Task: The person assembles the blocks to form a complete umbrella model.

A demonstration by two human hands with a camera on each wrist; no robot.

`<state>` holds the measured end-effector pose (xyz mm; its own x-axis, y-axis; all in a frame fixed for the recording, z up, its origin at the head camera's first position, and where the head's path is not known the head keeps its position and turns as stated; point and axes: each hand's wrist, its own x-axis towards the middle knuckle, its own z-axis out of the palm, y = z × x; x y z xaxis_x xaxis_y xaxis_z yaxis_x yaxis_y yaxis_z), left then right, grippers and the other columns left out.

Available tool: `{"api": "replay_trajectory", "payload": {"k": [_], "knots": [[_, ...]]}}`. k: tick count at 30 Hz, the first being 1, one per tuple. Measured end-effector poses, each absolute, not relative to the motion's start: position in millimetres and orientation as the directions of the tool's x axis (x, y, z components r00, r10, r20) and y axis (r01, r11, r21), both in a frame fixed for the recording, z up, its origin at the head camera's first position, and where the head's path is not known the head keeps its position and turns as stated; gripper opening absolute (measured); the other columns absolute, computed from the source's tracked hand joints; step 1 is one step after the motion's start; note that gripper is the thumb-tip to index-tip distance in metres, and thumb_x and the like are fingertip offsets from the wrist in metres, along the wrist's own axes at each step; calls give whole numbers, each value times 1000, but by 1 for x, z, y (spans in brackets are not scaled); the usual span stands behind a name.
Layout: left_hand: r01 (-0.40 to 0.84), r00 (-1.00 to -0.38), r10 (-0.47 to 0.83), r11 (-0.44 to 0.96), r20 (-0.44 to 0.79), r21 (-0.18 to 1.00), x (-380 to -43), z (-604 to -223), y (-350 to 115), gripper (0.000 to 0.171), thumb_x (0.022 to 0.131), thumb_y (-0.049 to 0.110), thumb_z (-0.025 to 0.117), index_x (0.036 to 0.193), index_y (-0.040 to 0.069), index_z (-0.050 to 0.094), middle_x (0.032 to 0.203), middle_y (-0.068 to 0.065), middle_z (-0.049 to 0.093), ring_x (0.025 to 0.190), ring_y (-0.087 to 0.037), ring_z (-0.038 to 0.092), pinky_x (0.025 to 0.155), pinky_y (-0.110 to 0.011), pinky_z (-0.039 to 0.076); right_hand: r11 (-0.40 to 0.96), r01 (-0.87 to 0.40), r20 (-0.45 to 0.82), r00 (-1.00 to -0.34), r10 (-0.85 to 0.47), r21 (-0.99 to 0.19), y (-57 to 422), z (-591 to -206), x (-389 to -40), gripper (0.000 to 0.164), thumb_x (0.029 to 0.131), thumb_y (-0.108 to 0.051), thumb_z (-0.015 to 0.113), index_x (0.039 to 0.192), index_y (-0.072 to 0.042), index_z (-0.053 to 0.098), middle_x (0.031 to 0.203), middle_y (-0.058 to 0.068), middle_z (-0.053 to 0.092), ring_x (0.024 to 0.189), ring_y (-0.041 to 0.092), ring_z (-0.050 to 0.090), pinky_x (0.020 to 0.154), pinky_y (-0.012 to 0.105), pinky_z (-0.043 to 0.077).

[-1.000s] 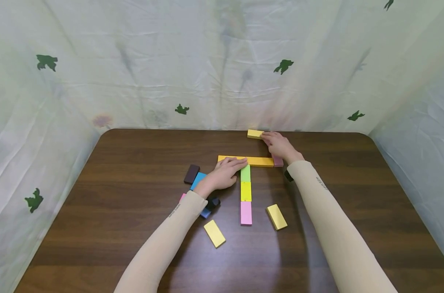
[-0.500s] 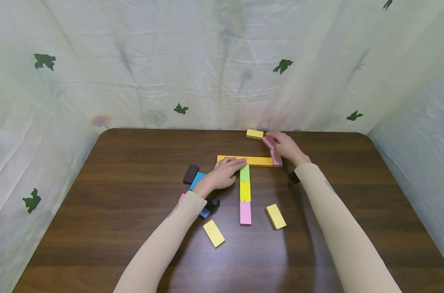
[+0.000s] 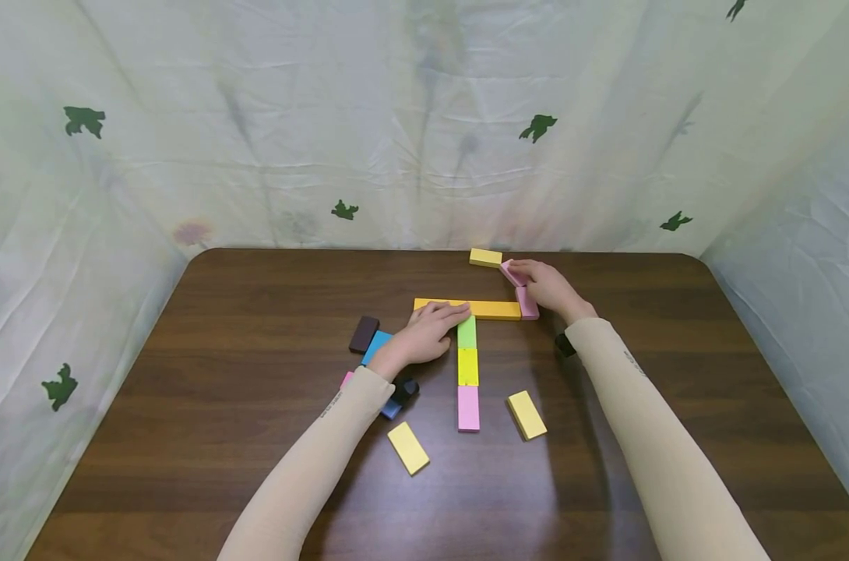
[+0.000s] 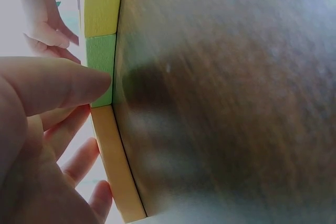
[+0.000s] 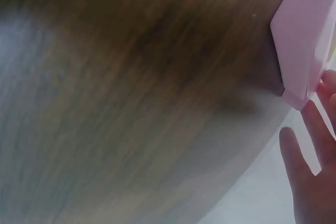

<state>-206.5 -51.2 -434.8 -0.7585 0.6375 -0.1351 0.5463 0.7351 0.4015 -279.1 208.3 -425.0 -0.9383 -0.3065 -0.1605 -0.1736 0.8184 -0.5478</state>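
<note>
In the head view my left hand (image 3: 424, 333) rests, fingers extended, over the left part of a long orange bar (image 3: 494, 310). Its thumb touches the side of a green block (image 4: 100, 51) in the left wrist view, with other fingertips at the orange bar. My right hand (image 3: 552, 288) has its fingers stretched onto an angled pink block (image 3: 512, 273). The right wrist view shows some fingertips at the edge of a pink block (image 5: 304, 24) and one finger apart from it. A second pink block (image 3: 526, 304) joins the bar's right end.
Below the green block lie a yellow block (image 3: 468, 366) and a pink block (image 3: 469, 409) in line. Pale yellow blocks lie at the back (image 3: 485, 257), front (image 3: 408, 448) and right (image 3: 526, 414). Dark (image 3: 364, 335) and blue (image 3: 377, 347) blocks sit beside my left forearm.
My right hand has shifted right and slightly nearer, uncovering the angled pink block and more of the pink block at the bar's end. My left hand stays in place.
</note>
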Motion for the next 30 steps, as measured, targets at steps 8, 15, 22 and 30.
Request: {"api": "replay_trajectory", "payload": {"k": [8, 15, 22, 30], "knots": [[540, -760, 634, 737, -142, 407, -206, -434, -52, 57, 96, 6, 48, 150, 16, 34, 154, -1, 30, 138, -31, 23, 109, -52, 17, 830, -191, -157, -936, -314, -524, 207, -426, -280, 59, 84, 7, 39, 143, 0, 42, 148, 19, 37, 137, 36, 28, 110, 51, 22], [544, -757, 639, 732, -135, 409, -207, -435, -52, 56, 96, 6, 47, 150, 16, 35, 154, -1, 31, 138, -31, 24, 109, -51, 17, 830, -198, -142, -939, -313, -521, 205, -427, -281, 58, 85, 8, 39, 143, 0, 43, 147, 17, 38, 137, 35, 29, 110, 50, 23], [543, -756, 638, 736, -145, 405, -208, -436, -52, 57, 96, 7, 48, 151, 18, 32, 154, 0, 29, 140, -30, 22, 110, -51, 15, 822, -249, -129, -924, -359, -512, 199, -423, -286, 64, 83, 10, 38, 145, -4, 39, 151, 14, 34, 139, 32, 26, 111, 48, 20], [545, -754, 641, 733, -145, 407, -207, -435, -53, 58, 96, 6, 48, 151, 17, 33, 155, 0, 28, 139, -30, 23, 110, -51, 16, 866, -292, -174, -906, -387, -405, 192, -424, -294, 52, 93, 3, 35, 144, -1, 40, 149, 17, 35, 139, 34, 25, 112, 48, 19]]}}
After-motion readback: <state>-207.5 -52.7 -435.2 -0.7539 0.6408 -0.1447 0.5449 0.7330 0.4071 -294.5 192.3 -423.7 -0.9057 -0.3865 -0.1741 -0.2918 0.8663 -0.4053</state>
